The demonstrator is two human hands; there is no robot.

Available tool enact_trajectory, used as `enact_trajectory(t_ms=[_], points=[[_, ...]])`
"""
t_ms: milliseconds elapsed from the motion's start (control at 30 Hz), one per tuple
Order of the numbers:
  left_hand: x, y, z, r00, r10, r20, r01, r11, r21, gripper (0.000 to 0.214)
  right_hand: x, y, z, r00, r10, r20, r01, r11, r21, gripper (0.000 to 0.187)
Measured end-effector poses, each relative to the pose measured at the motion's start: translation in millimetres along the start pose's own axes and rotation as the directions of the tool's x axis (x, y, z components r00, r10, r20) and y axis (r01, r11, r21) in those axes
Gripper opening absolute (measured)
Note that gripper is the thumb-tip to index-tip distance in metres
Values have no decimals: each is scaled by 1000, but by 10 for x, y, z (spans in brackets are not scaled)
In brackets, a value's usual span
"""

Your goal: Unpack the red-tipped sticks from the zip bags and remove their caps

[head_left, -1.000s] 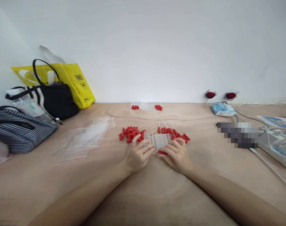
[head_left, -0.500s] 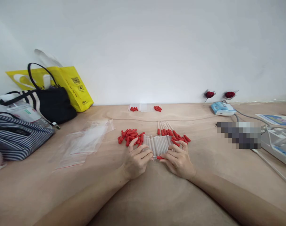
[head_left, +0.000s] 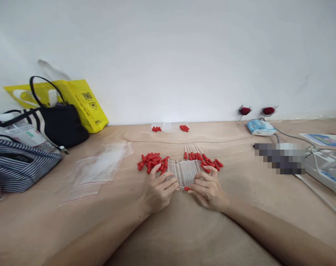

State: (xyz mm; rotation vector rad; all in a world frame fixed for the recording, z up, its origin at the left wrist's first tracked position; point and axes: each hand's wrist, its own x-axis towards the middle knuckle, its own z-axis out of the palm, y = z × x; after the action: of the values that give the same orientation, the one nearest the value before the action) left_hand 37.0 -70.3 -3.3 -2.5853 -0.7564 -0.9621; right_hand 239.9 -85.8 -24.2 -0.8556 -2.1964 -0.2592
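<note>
Between my hands a thin glass dropper tube (head_left: 181, 188) lies level, its right end at a red rubber bulb (head_left: 187, 188). My left hand (head_left: 160, 192) pinches the tube, and my right hand (head_left: 211, 192) pinches the bulb, covering most of it. How far the tube sits inside the bulb is hidden. Just beyond my fingers, a row of clear glass tubes (head_left: 188, 171) lies side by side. Loose red bulbs (head_left: 151, 159) are heaped to its left, and more red bulbs (head_left: 212, 163) lie at its right. Several droppers with bulbs fitted (head_left: 192, 156) lie behind the row.
Clear zip bags (head_left: 104, 166) are spread at the left, near a striped pouch (head_left: 26, 164), a black bag (head_left: 65, 123) and a yellow bag (head_left: 93, 107). Small bags with red bulbs (head_left: 168, 127) lie by the wall. A tissue pack (head_left: 260, 127) and a power strip (head_left: 323, 166) sit at right.
My hands, with the tube and bulb, have come slightly nearer to me. Less of the red bulb now shows beyond my right fingers. The whole view has shifted a little.
</note>
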Motion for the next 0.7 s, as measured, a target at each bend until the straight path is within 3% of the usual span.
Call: enact_trajectory(t_ms=[567,700], points=[[-32,-48,9,999,26,-32,-25,1000,13,16,-11,-17,-43,999,20,-32,-17,996,85,13],[-52,-168,-20,988,-116,-105,119,993,20,14,11,42,-72,982,166,-86,-157,982,105,14]])
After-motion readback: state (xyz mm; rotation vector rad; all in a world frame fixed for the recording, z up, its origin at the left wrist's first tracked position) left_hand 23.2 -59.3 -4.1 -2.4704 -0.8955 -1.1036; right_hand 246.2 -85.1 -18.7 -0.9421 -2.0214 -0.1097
